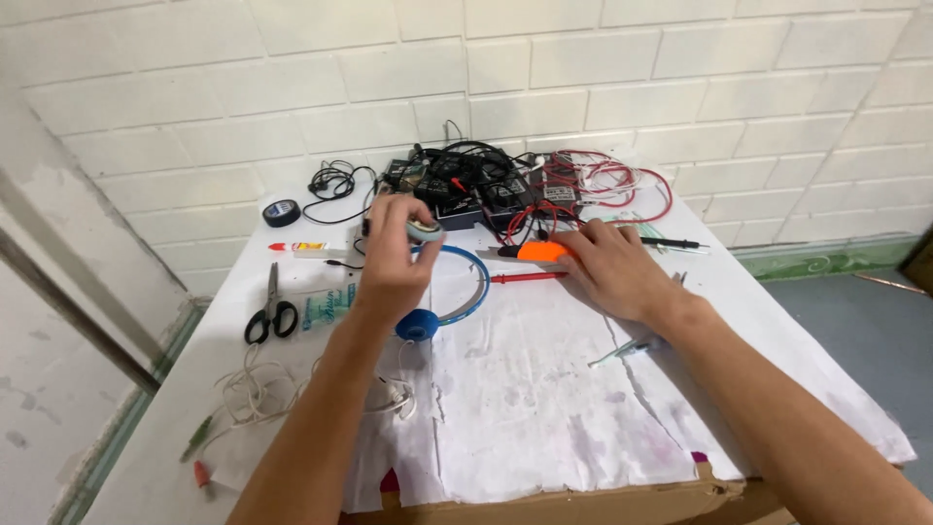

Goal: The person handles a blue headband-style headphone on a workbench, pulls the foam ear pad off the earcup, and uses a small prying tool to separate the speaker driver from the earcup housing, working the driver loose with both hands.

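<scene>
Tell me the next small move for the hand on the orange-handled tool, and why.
Probably close the right hand around the orange-handled tool and lift it off the white sheet. The fingers lie over its handle but it rests flat on the table, while the left hand holds a small grey roll raised above the blue headphones, seemingly ready to be worked on.

A makeshift electronics workbench; tangled wires [544,185], scissors [271,313] and tape roll [281,212] litter a paper-covered table [525,408].
</scene>
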